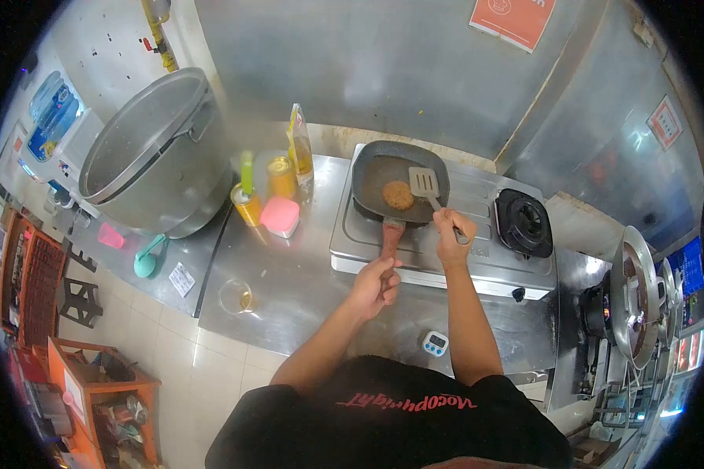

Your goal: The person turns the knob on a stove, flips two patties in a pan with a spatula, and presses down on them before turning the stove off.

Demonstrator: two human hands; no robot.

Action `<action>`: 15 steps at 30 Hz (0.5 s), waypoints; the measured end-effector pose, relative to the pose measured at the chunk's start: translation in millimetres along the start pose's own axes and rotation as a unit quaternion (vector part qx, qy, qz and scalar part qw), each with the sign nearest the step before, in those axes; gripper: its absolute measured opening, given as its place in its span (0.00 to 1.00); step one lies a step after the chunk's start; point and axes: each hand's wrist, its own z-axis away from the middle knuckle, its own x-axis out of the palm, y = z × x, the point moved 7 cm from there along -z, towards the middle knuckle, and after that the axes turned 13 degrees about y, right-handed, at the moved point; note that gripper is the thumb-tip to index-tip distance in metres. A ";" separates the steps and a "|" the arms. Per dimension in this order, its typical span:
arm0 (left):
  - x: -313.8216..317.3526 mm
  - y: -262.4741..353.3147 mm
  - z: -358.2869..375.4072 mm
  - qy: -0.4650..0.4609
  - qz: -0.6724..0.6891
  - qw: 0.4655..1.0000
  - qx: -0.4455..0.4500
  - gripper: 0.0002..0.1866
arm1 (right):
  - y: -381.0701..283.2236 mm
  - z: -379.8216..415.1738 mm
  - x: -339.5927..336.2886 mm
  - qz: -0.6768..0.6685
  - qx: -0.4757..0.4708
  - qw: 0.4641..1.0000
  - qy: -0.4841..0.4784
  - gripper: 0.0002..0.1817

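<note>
A dark square frying pan (369, 173) sits on the left burner of a two-burner gas stove (461, 242). Inside it lies a round brown patty (398, 195). My left hand (376, 288) is closed around the end of the pan's reddish-brown handle (393, 237). A slotted metal spatula (424, 182) is gripped in my right hand (453, 234), its blade over the right side of the pan, close beside the patty. In front of the stove, between my forearms, a white digital timer (436, 343) rests on the steel counter (305, 313).
Left of the stove stand yellow cans (281, 178), a pink-lidded container (280, 216), an upright pouch (299, 141) and a clear glass bowl (235, 297). A huge metal pot (164, 164) occupies the far left. The right burner (523, 223) is bare. Another large pan (633, 297) stands at far right.
</note>
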 end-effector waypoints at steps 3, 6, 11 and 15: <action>0.8 0.2 1.1 0.003 0.001 1.000 -0.001 0.16 | -3.2 2.1 1.2 0.031 -0.012 0.999 0.006 0.20; 1.9 0.9 2.7 0.005 -0.005 1.000 0.001 0.16 | -5.8 2.8 2.0 0.028 -0.017 0.999 -0.002 0.20; 1.1 0.7 2.1 0.006 -0.006 1.000 0.006 0.17 | -5.0 1.7 0.9 0.004 -0.021 1.000 -0.007 0.20; 1.6 0.8 2.4 0.006 -0.006 1.000 0.002 0.16 | -5.8 2.3 2.1 -0.007 -0.032 0.999 -0.008 0.20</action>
